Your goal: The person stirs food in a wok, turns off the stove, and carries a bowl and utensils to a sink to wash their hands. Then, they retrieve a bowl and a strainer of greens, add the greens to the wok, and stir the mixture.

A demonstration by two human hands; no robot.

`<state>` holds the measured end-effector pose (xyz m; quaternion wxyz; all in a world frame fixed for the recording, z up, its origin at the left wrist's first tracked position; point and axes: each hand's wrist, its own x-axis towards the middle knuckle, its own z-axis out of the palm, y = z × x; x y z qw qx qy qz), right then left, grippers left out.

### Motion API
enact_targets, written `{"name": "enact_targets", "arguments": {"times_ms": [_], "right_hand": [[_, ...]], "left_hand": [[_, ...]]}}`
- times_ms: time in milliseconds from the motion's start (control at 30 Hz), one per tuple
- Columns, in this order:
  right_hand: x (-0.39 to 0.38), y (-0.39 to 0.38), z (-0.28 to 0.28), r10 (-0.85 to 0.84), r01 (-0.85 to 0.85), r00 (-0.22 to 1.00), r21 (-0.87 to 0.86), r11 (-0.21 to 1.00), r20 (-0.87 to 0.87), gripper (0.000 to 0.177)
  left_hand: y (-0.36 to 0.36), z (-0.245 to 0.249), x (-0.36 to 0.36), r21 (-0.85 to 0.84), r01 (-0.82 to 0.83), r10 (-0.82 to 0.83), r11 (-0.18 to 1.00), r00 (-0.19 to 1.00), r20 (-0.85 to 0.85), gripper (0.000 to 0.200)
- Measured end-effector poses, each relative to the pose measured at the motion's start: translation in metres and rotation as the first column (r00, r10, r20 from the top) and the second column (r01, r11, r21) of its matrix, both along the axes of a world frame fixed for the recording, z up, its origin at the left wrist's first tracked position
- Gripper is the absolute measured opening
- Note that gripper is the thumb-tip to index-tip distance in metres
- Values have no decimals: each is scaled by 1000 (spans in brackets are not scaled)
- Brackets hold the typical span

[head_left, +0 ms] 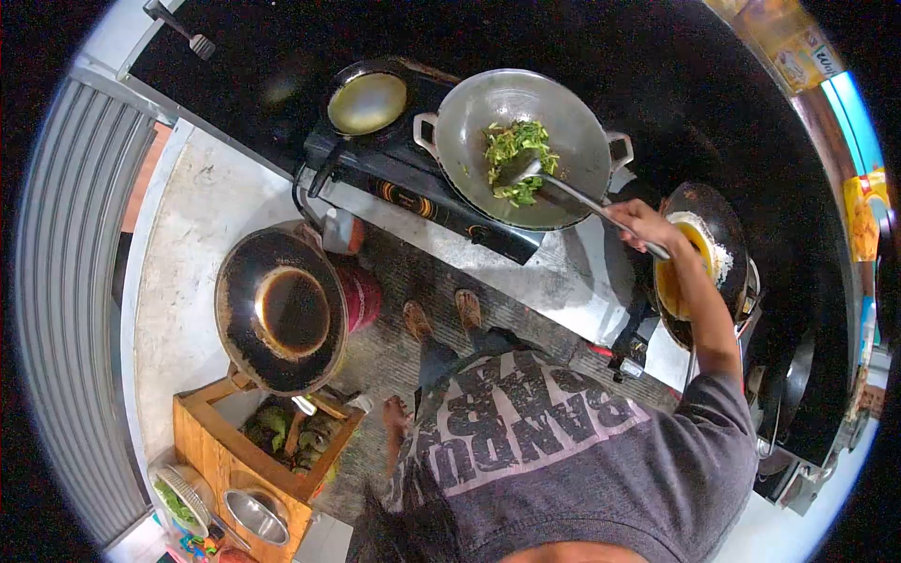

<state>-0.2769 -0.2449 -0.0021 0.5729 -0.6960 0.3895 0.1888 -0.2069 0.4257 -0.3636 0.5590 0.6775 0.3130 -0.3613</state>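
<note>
My right hand (640,225) is closed around the handle of a long metal ladle (582,195). The ladle's bowl rests among chopped green vegetables (522,150) in a large two-handled grey wok (460,103). Below that wok is a black gas stove (450,208). Down beside my body hangs my left hand (396,415), apart from the pans; its fingers are too small and unclear to read, and no object shows in it.
A small pan (368,103) with yellowish liquid sits left of the wok. At right, another wok (709,202) holds brownish-yellow oil. A dark wok (239,347) with brown liquid stands at left, above a wooden box (211,427). A brush (200,45) lies upper left.
</note>
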Motion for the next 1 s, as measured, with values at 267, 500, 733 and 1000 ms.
{"name": "enact_targets", "arguments": {"times_ms": [267,500,733,1000], "right_hand": [[-32,14,68,38,-44,981,-28,999,-192,36],[-8,40,26,-69,101,989,259,961,-128,38],[27,57,2,-364,253,928,591,766,75,39],[42,86,25,-361,321,929,659,680,-79,37]], "left_hand": [[-6,-15,-21,47,80,-83,996,995,50,35],[-14,-30,-10,25,28,-27,999,999,-44,28],[-6,2,9,-194,-57,38,979,994,-101,28],[32,-60,-25,-212,-91,62,973,988,-142,29]]}}
